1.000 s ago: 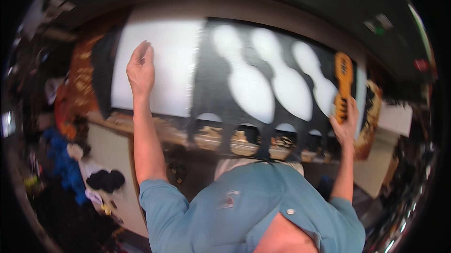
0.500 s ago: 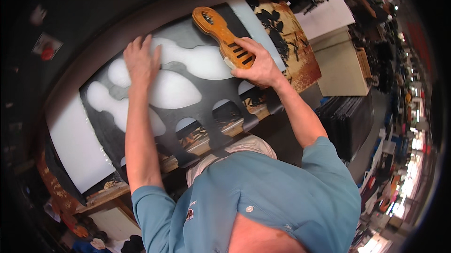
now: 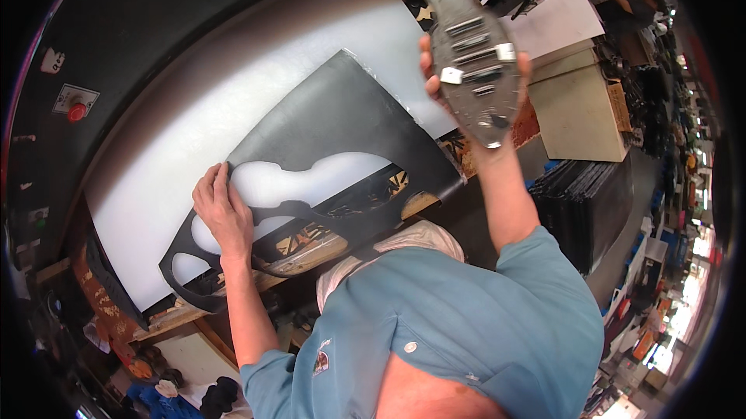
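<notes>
In my raised right hand [image 3: 434, 75] is a sole-shaped cutting die [image 3: 483, 100], held up over the right end of the bench. Its grey metal face with cross slots shows, and two small white pieces sit on it. My fingers wrap round its edges. My left hand [image 3: 225, 209] grips the left edge of a black sheet [image 3: 334, 120] with sole-shaped cut-outs; the underside of that grip is hidden. The sheet lies slantwise over the white cutting board [image 3: 163, 186], its cut-out side toward me and partly past the front edge.
On the dark machine at the left is a red push button [image 3: 76, 112]. A beige box [image 3: 579, 108] and a stack of black sheets [image 3: 583, 209] stand at the right. Black scraps lie along the bench's wooden front edge [image 3: 311, 260].
My right hand has lifted the cutting die up and right, turning its orange face out of sight. The black sheet has turned and shifted toward me; my left hand has moved nearer me.
</notes>
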